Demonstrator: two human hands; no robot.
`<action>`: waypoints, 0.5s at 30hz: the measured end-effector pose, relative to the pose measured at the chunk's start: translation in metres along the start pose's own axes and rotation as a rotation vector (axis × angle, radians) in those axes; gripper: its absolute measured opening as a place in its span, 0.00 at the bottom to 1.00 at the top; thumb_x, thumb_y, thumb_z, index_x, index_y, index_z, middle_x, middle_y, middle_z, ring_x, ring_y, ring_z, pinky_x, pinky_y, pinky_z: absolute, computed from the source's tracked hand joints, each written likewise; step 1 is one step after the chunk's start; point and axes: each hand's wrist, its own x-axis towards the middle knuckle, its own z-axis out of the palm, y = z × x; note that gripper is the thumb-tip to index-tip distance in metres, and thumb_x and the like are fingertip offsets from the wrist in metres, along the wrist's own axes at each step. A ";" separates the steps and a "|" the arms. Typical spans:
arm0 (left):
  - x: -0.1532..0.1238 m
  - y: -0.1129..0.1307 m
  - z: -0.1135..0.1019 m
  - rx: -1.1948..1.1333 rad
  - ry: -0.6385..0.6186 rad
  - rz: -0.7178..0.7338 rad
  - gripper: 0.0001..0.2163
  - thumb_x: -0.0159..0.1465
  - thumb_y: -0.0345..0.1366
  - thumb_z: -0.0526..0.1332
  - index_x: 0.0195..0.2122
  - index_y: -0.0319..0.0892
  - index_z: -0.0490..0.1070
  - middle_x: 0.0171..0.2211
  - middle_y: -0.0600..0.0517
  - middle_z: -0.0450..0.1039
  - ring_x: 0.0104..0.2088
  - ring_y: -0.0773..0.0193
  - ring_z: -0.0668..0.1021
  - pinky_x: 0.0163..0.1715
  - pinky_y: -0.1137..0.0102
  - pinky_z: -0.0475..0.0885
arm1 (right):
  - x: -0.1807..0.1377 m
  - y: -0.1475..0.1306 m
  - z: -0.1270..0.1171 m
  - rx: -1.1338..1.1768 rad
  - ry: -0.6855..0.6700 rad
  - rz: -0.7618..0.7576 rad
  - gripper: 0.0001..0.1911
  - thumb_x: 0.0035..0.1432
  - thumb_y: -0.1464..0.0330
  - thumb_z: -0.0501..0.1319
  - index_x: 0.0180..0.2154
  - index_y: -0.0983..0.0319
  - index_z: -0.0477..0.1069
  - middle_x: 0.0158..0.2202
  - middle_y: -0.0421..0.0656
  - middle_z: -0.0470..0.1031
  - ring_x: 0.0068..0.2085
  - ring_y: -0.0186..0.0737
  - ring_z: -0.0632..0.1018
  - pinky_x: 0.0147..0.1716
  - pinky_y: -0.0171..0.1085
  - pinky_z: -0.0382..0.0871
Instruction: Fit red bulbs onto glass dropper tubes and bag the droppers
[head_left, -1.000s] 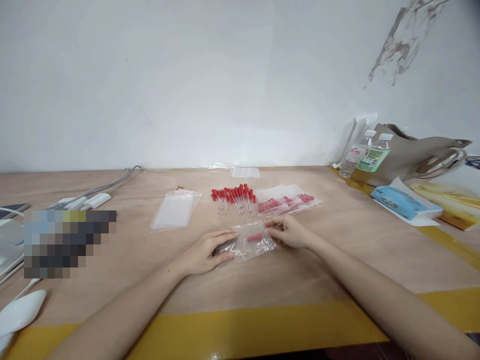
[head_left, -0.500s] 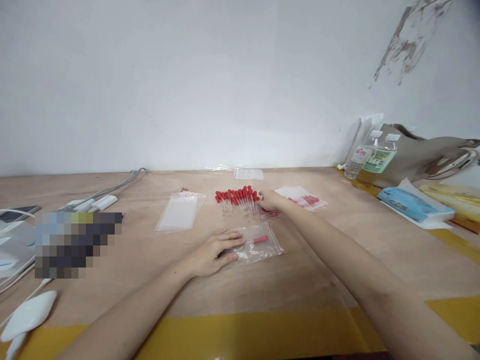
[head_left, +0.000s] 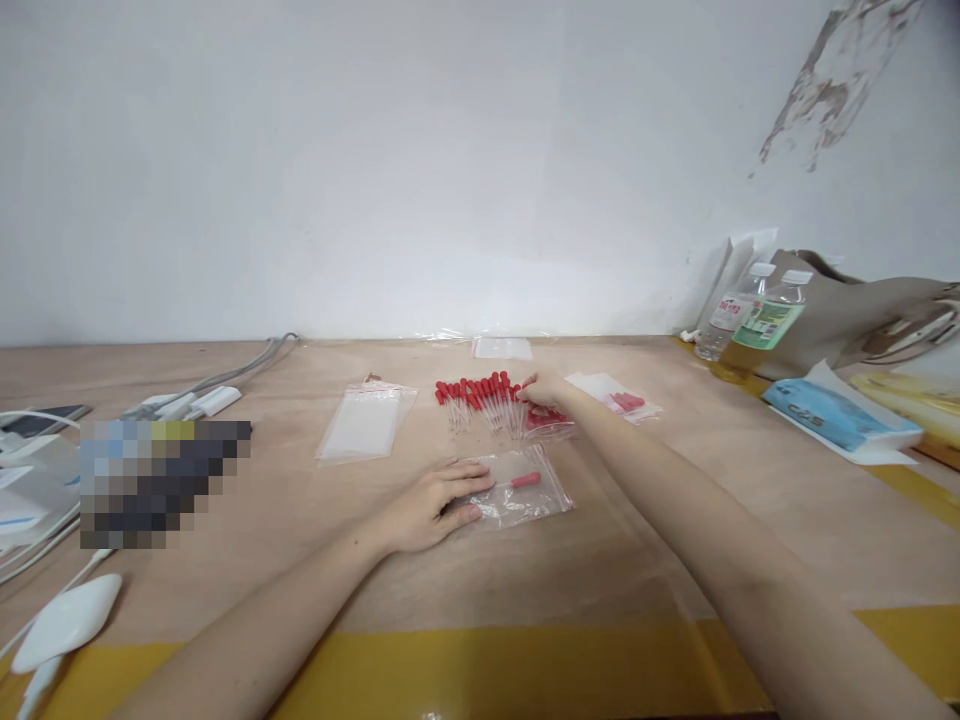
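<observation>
My left hand (head_left: pixel 439 503) lies flat, fingers stretched, over the left part of a clear zip bag (head_left: pixel 551 497). A single dropper with a red rubber bulb (head_left: pixel 526 480) shows through that bag. Beyond it, several red-bulbed glass droppers (head_left: pixel 487 395) lie side by side, bulbs toward the wall. At the right end of this row, the thumb and fingers of my right hand (head_left: pixel 545 388) pinch a dropper by its bulb. Partly under my right hand is another zip bag with red bulbs (head_left: pixel 550 425) in it.
A stack of unused zip bags (head_left: pixel 365 425) lies left of the droppers, with more bags (head_left: pixel 502 348) by the wall. Filled bags (head_left: pixel 619 398) lie to the right. Bottles (head_left: pixel 772 318), a tissue pack (head_left: pixel 832 410) and a handbag (head_left: pixel 862 315) stand far right; cables and chargers (head_left: pixel 202 402) lie left.
The whole view has shifted slightly. My right hand stays at the right end of the dropper row, its fingers closing at the bulbs. My left hand has not moved on the bag.
</observation>
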 end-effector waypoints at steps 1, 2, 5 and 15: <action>0.000 0.000 0.000 0.001 -0.002 0.001 0.19 0.64 0.42 0.50 0.55 0.48 0.58 0.57 0.51 0.57 0.57 0.62 0.60 0.57 0.60 0.54 | -0.003 0.001 -0.004 0.040 0.041 -0.021 0.11 0.40 0.74 0.62 0.18 0.62 0.59 0.12 0.35 0.59 0.14 0.29 0.64 0.14 0.31 0.59; 0.000 0.000 0.000 0.000 -0.003 0.001 0.19 0.64 0.42 0.50 0.55 0.48 0.58 0.57 0.50 0.57 0.57 0.62 0.60 0.57 0.60 0.54 | -0.008 0.003 -0.009 0.075 0.088 -0.047 0.08 0.43 0.72 0.61 0.22 0.62 0.60 0.14 0.35 0.61 0.15 0.29 0.65 0.15 0.30 0.61; 0.000 -0.001 0.001 -0.007 0.002 0.001 0.19 0.63 0.42 0.50 0.55 0.49 0.59 0.57 0.51 0.58 0.57 0.62 0.60 0.57 0.60 0.53 | -0.029 0.019 -0.025 0.215 0.280 -0.163 0.07 0.51 0.66 0.55 0.32 0.61 0.58 0.23 0.34 0.64 0.20 0.26 0.68 0.20 0.29 0.65; 0.000 -0.001 -0.001 -0.031 -0.001 -0.014 0.18 0.63 0.42 0.51 0.55 0.50 0.60 0.57 0.52 0.57 0.57 0.60 0.60 0.57 0.59 0.53 | -0.089 0.068 -0.030 0.595 0.400 -0.260 0.22 0.41 0.56 0.63 0.32 0.59 0.55 0.21 0.32 0.64 0.18 0.28 0.66 0.15 0.29 0.61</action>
